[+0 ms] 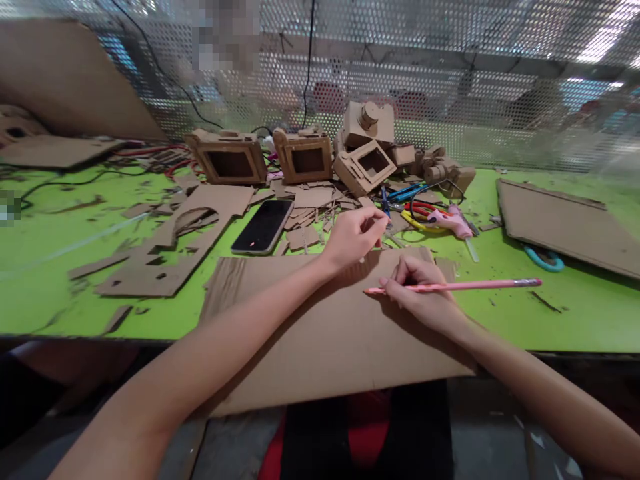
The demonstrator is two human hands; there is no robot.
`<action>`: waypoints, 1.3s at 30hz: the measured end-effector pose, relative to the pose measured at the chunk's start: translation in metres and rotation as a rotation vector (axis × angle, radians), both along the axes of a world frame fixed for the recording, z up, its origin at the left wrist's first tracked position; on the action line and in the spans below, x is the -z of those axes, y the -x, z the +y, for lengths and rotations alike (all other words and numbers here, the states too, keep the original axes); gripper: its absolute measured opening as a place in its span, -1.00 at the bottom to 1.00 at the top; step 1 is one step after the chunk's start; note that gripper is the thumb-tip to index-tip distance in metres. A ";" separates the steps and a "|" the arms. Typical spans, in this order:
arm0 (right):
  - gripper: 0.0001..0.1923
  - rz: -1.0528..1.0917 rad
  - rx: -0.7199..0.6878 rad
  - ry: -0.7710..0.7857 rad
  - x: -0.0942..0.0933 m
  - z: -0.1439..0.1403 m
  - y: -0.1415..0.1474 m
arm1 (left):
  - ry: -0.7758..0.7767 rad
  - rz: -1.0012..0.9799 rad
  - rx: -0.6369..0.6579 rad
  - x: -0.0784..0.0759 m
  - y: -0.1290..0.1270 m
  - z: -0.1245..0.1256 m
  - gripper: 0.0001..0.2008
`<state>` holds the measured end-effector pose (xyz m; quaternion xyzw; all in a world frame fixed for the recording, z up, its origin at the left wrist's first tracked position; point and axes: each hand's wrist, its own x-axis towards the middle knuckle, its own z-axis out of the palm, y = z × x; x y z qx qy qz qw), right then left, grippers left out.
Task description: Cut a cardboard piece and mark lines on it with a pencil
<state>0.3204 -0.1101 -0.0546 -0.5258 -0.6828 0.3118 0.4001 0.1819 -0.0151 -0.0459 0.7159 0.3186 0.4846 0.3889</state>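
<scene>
A large flat sheet of cardboard lies in front of me and juts past the table's near edge. Over its far edge is my left hand, fingers curled and pinched together; I cannot make out what they hold. A slim blue tool shows right by those fingertips, partly hidden. My right hand rests on the sheet, closed around a pink pencil. The pencil lies at a low slant, its tip pointing left close to the cardboard and its eraser end to the right.
A phone and a cut-out cardboard piece lie left on the green table. Cardboard camera models stand behind scraps. To the right are a pink glue gun, a cardboard panel and a turquoise handle.
</scene>
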 end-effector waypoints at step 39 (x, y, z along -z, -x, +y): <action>-0.77 0.061 0.108 -0.060 -0.003 0.008 -0.004 | -0.049 0.053 -0.010 0.003 0.000 0.001 -0.83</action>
